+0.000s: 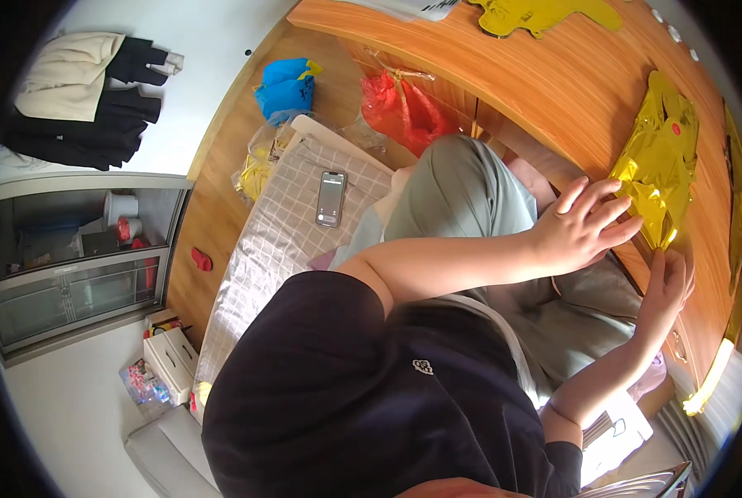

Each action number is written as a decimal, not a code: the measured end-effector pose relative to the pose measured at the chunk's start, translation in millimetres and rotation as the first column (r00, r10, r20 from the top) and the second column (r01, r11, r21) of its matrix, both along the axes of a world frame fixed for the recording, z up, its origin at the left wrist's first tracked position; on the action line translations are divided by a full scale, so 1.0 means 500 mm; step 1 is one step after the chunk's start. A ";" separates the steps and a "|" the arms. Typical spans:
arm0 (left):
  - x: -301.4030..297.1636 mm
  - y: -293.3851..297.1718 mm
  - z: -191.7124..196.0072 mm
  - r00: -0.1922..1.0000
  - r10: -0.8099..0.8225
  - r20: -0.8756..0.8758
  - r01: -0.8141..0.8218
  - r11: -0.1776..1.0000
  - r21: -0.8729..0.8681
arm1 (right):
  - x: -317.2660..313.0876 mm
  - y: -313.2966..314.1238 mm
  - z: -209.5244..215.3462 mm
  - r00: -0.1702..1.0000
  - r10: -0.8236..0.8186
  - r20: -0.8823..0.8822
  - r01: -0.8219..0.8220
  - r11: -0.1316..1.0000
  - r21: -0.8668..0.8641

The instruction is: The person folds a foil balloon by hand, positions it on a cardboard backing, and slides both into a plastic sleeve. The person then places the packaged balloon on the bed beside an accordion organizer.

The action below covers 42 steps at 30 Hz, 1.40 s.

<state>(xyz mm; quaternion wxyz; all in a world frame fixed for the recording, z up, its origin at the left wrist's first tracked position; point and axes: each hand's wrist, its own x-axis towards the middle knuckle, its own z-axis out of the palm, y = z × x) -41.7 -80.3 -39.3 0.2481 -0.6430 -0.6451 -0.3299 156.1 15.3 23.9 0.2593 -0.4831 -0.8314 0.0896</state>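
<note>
Both hands are on the gold foil balloon [658,170] at the surface's [553,91] near edge: left hand [582,224] spread wide, pressing it flat; right hand [668,286] pinching its lower tip. Looks like smoothing is under way; next calls for a firmer grip. Red [404,108] and blue bags [286,87] sit below, contents hidden.
</note>
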 end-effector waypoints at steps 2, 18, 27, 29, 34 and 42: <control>-0.001 -0.001 0.000 1.000 0.005 -0.005 -0.005 1.000 0.002 | 0.002 0.001 -0.002 0.999 -0.010 0.044 0.009 1.000 0.029; 0.013 0.054 0.000 0.990 -0.065 0.122 0.071 0.997 -0.041 | -0.014 0.044 0.004 0.996 0.040 -0.082 -0.025 0.985 0.171; 0.045 0.131 0.054 0.994 -0.080 0.075 0.086 0.994 -0.070 | 0.007 0.077 0.040 0.990 -0.050 -0.135 0.083 0.964 0.252; 0.050 0.142 0.063 0.994 -0.084 0.074 0.089 0.993 -0.073 | 0.026 0.077 0.042 0.998 -0.022 -0.063 0.038 0.963 0.265; 0.039 0.140 0.106 0.979 -0.189 0.073 0.192 0.980 -0.043 | 0.094 0.090 0.019 0.995 0.103 -0.012 -0.090 0.918 0.386; -0.038 0.156 0.126 0.878 -0.463 -0.122 0.476 0.871 0.120 | 0.145 0.113 0.031 0.975 0.220 -0.021 -0.158 0.761 0.630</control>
